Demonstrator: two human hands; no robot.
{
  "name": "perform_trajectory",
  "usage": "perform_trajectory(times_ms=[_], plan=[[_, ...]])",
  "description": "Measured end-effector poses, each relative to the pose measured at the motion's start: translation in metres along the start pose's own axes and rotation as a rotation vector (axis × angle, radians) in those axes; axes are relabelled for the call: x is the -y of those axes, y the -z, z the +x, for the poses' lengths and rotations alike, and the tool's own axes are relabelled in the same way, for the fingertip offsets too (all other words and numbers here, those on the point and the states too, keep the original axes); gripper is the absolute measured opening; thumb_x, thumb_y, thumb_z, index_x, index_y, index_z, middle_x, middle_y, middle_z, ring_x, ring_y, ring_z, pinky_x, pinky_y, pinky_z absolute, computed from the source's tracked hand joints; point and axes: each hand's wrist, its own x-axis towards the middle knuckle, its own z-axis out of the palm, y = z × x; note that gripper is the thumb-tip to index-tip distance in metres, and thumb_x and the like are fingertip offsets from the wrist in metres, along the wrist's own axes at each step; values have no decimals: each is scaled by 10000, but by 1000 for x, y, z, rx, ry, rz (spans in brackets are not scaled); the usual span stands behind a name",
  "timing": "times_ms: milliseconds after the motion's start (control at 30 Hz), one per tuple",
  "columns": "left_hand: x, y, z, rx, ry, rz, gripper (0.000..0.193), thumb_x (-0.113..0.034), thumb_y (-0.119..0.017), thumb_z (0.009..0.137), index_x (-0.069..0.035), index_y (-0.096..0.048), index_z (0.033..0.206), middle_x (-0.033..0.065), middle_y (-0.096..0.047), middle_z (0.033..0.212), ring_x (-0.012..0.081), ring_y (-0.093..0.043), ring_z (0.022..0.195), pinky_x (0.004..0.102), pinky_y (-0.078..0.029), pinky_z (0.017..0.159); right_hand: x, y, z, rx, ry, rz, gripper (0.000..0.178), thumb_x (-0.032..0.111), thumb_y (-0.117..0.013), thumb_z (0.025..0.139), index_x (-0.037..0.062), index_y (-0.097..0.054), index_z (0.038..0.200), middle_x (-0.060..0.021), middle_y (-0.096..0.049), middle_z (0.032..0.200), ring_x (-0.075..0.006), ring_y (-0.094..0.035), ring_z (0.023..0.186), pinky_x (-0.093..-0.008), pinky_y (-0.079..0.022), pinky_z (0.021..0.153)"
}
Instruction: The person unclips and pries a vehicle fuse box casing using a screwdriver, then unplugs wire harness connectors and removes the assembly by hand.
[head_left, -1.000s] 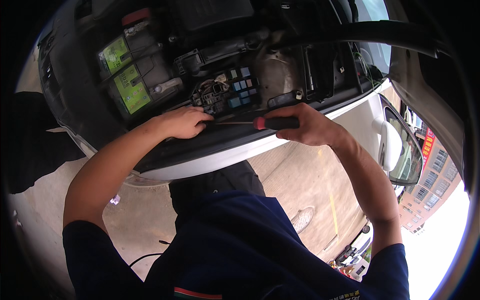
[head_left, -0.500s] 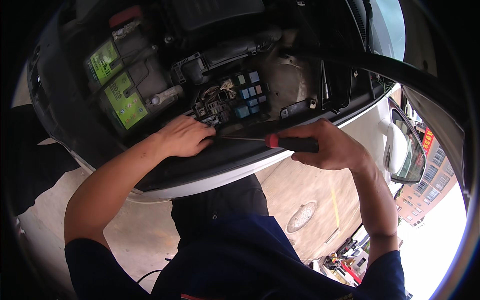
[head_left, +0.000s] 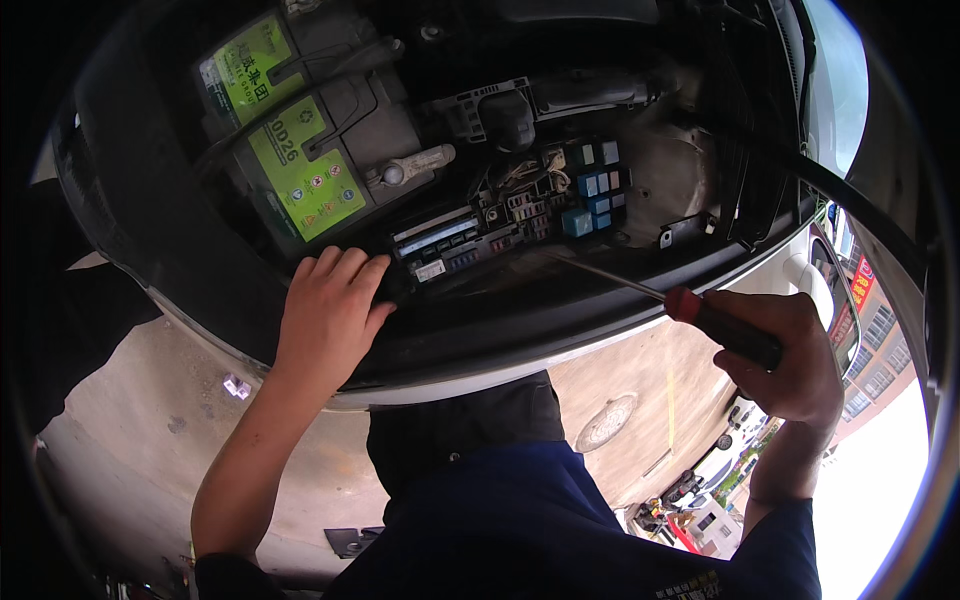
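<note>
My right hand (head_left: 800, 350) grips a screwdriver (head_left: 735, 328) with a black and red handle. Its long metal shaft slants up and left, and the tip end lies over the near side of an uncovered fuse box (head_left: 485, 240). Whether the tip touches anything I cannot tell. Coloured fuses and several blue relays (head_left: 585, 220) show inside the box. Left of it, my left hand (head_left: 335, 305) rests on the dark front edge of the engine bay, fingers laid forward and thumb apart, holding nothing I can see. Beyond that hand sits a car battery (head_left: 300, 175) with green labels.
The car's white fender (head_left: 520, 350) runs between my body and the engine bay. A dark hood prop or strut (head_left: 810, 170) crosses on the right. On the pavement a round manhole cover (head_left: 607, 422) shows, and dark-clothed legs (head_left: 80, 320) stand at the left.
My left hand has left the fuse box area and sits farther left, near the battery. The screwdriver and right hand have shifted right, with the handle lower. The view has moved closer to the engine bay.
</note>
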Motion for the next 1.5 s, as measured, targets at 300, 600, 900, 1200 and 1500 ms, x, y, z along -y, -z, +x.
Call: perform_trajectory(times_ms=[300,600,900,1200,1500], plan=[[-1,-18,3,-55,64,-55,386,-106,-812,769,-76,-692,1135,48,-692,978,237,-636,917,363,-483,793,56,-79,6,17,-138,401,486,107,-760,853,-51,-619,1291,-142,-709,757,-146,-658,639,-280,-497,604],[0,-19,4,-53,102,-74,249,-36,-730,824,-66,-671,1065,73,-707,957,269,-673,867,382,-526,750,74,-132,-2,20,-356,634,437,193,-681,958,-47,-572,1307,-146,-675,754,-187,-645,640,-307,-492,620],[1,-21,8,-34,75,-86,237,-63,-729,826,-82,-665,1053,29,-715,983,254,-674,876,369,-549,730,140,-150,-4,237,-534,873,712,292,-589,1004,-60,-264,1530,-252,-679,810,-347,-718,765,-396,-530,714],[-2,-18,9,-35,80,-91,224,-58,-710,836,-94,-667,1053,24,-717,989,255,-675,888,374,-550,738,145,-150,-1,118,-613,943,612,257,-582,1013,-77,-359,1476,-199,-644,809,-243,-651,730,-355,-503,692],[-3,-15,-3,-220,8,-162,338,18,-682,784,-53,-693,1114,64,-677,1070,266,-642,958,393,-515,831,114,-129,15,265,-563,1039,408,237,-564,1022,-44,-509,1313,-32,-560,747,-103,-530,675,-285,-430,610]])
